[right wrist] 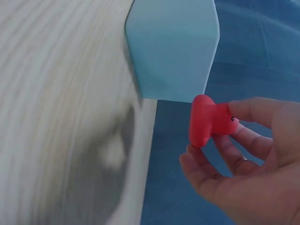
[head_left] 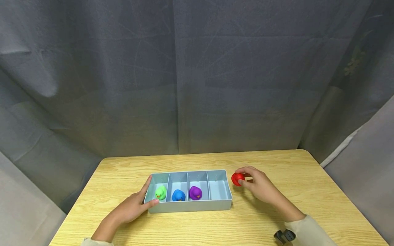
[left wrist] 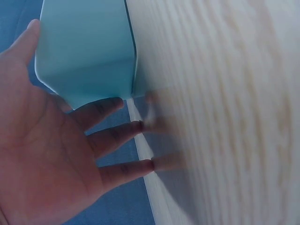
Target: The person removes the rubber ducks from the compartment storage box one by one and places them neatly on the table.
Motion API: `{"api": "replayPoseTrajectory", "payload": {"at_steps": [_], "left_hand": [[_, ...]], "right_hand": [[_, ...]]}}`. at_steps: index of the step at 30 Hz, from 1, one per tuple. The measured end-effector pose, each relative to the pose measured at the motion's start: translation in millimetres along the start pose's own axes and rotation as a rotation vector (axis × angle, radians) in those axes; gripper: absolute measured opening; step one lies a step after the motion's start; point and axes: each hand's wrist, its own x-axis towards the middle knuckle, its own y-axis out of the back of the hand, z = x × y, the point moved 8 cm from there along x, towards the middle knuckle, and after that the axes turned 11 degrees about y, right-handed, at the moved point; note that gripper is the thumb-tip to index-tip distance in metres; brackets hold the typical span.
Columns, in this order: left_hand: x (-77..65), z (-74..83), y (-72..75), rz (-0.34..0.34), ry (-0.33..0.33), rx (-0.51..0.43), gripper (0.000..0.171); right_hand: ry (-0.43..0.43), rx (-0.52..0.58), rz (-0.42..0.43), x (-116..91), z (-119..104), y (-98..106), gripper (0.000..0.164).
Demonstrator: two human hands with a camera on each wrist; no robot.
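My right hand [head_left: 260, 186] pinches a red rubber duck [head_left: 237, 179] between thumb and fingers, just right of a light blue-grey divided tray [head_left: 191, 207]. In the right wrist view the duck [right wrist: 201, 123] is tipped on its side, above the tabletop and near the tray's end wall [right wrist: 173, 61]. My left hand [head_left: 132, 207] rests against the tray's left end, fingers spread and fairly straight, thumb at the front rim. A green duck [head_left: 160, 192], a blue duck [head_left: 178, 195] and a purple duck [head_left: 195, 193] sit in separate compartments; the rightmost compartment holds nothing.
The tray stands on a wood-grain table [head_left: 184, 227], whose far edge meets a grey curtain [head_left: 197, 85]. More curtain hangs at both sides. A small black device [head_left: 284, 236] sits by the right sleeve [head_left: 307, 230].
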Motion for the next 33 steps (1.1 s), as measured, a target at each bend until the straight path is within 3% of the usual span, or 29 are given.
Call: {"api": "replayPoseTrajectory", "payload": {"at_steps": [14,33], "left_hand": [[-1.5,1.0,0.3,0.004,0.004,0.000,0.093],[-0.6,0.3,0.2,-0.002,-0.001,-0.001,0.093]], "right_hand": [[-0.070,0.065,-0.031,-10,26,-9,0.028],[-0.111,0.118,-0.069,-16,45,-17,0.027]]}}
